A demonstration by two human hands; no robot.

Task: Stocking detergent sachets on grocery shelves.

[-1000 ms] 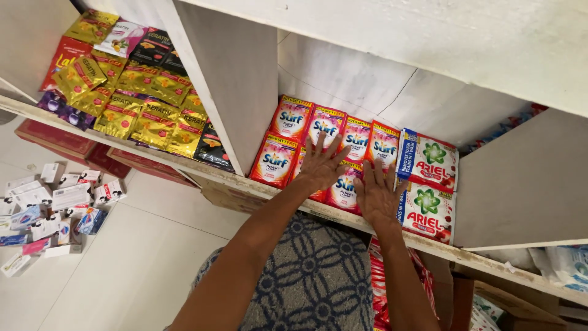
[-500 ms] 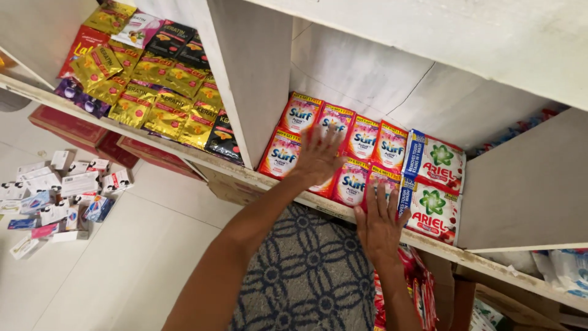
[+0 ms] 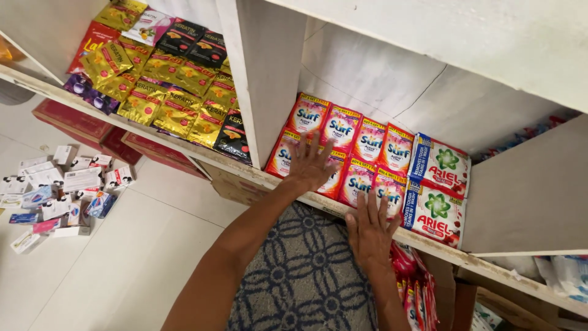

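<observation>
Both hands lie flat, fingers spread, on the red detergent sachets lined up on the white shelf: left hand, right hand at the front row. The sachets look light, soft and slippery, best pinched by their sealed edges.

The left hand covers part of two red sachets, so their fronts cannot be seen whole. The right hand hides the shelf edge under it. The small boxes on the floor are too small to tell apart. The picture's bottom edge cuts off both arms.
</observation>
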